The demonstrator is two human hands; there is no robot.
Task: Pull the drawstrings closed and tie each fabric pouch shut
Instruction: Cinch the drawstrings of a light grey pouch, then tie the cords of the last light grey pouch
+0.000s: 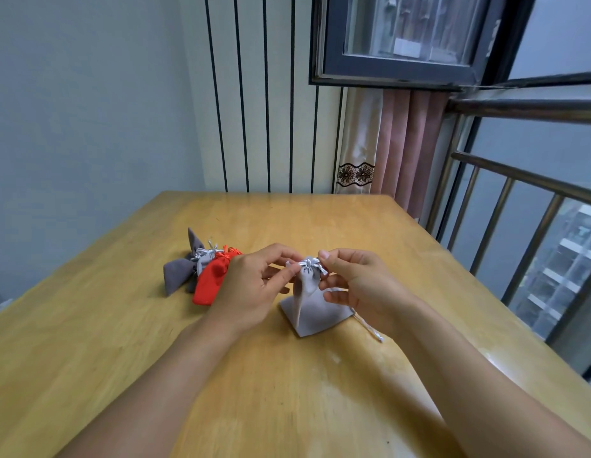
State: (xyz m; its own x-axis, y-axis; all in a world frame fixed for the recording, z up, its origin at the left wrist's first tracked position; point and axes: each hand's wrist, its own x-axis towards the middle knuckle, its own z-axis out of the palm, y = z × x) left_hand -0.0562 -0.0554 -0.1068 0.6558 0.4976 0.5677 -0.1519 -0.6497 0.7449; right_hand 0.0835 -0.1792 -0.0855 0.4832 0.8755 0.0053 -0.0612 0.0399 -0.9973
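A light grey fabric pouch [309,289] stands in the middle of the wooden table [122,325], its neck gathered tight. My left hand [251,285] pinches the white drawstring at the left of the neck. My right hand [356,285] pinches the drawstring at the right of the neck. A loose white cord end [370,328] trails from under my right wrist onto the table. Another flat light grey pouch [320,320] lies under the standing one.
Left of my hands lie a red pouch [213,279], a dark grey pouch [180,274] and a pale grey pouch [205,259], all with gathered, tied necks. A metal railing [505,233] and window run along the table's right side.
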